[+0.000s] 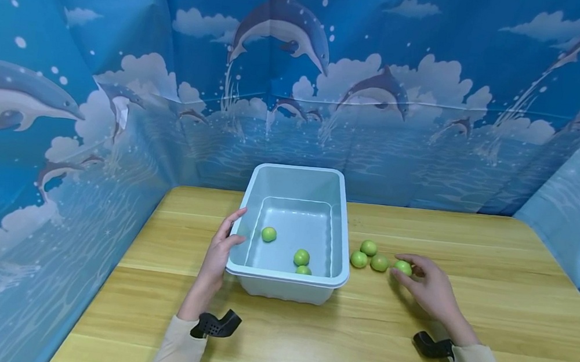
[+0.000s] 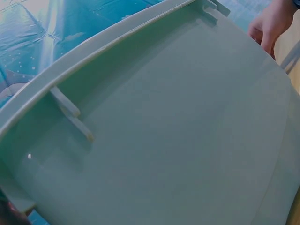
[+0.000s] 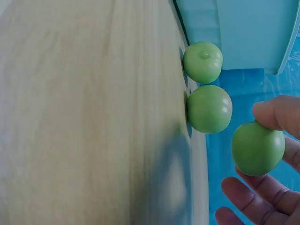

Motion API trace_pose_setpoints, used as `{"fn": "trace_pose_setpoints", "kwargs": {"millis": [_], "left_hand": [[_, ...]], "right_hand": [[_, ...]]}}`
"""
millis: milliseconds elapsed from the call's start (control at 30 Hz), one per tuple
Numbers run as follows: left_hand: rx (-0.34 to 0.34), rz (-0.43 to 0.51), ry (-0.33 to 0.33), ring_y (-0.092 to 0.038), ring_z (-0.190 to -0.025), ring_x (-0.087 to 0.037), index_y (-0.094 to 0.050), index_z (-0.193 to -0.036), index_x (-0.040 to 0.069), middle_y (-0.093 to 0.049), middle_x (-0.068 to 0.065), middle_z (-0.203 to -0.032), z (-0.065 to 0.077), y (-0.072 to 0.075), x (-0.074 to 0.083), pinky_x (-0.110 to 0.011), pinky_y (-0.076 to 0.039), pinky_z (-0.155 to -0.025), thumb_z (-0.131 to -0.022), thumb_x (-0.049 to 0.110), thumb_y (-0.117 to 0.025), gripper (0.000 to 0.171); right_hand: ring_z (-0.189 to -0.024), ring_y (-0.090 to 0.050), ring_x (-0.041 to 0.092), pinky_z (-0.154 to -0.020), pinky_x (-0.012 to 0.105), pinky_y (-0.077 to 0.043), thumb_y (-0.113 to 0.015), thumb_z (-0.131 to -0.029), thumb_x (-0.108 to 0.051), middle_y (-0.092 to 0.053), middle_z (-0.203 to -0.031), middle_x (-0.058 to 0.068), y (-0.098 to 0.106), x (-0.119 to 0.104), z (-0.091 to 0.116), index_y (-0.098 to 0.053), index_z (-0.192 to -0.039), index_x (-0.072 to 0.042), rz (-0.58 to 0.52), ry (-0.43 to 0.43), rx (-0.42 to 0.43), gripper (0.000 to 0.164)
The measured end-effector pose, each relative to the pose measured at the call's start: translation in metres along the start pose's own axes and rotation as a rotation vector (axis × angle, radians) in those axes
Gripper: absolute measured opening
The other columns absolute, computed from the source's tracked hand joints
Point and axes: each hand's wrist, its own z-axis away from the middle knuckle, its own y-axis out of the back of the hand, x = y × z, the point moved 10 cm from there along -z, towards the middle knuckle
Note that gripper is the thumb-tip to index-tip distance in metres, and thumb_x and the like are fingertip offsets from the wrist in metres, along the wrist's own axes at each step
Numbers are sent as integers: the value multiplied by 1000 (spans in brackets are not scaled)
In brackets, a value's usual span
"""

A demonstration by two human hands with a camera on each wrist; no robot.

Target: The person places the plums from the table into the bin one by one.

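Fingers [image 3: 274,190] of your right hand [image 1: 432,285]: narrow, thumb and fingertips holding a round, smooth, glossy green fruit [image 3: 258,149]. It looks raised off the pale yellow wood-grain table [image 1: 358,339], well right of the deep, pale blue box [image 1: 286,275], plastic by its look. Three round green fruits on the table [image 1: 379,263] sit between box and hand, the nearest just beside your grip. Three more round green fruits in the box [image 1: 301,257]: two close together at the near end, one apart toward the left wall.

Handling. Round and slick; likely to squirt out of a lopsided pinch. Set the thumb square opposite the fingertips, squeeze lightly. Lift straight up before any sideways travel; a low sweep could knock the loose three and start them rolling. Over the box, knuckles well above the rim; let go low, as a drop would probably bounce.

Left hand [image 1: 217,252]: thumb over the box's left rim, forefinger reaching the same edge farther along. Remaining fingers hidden; cannot tell whether they curl beneath. Light steadying should do; a hard downward push could tip it.

Pose. Right forearm slants in from lower right, left from lower left. Black wrist cameras [image 1: 218,324] on both; right one looks low over the wood, so mind its clearance.
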Motion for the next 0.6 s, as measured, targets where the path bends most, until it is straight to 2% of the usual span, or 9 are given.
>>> {"fn": "trace_pose_setpoints", "kwargs": {"millis": [367,600], "left_hand": [[4,5,7,-10,-141,-23,-42,-142,25,-17,-1,-155,0,0,-1,-56,-9,-107,-90,7,-44,55],[2,6,12,-8,-141,-23,-42,-142,25,-16,0,-155,0,0,-1,-56,-8,-108,-90,7,-44,55]], "right_hand": [[-84,-54,21,-75,35,-45,-69,-87,-19,-62,-106,11,11,-16,-2,-65,-116,-4,3,35,51,33],[-83,-53,18,-75,38,-45,-68,-88,-19,-62,-107,10,19,-26,-4,-64,-117,-4,-4,63,88,33]]}}
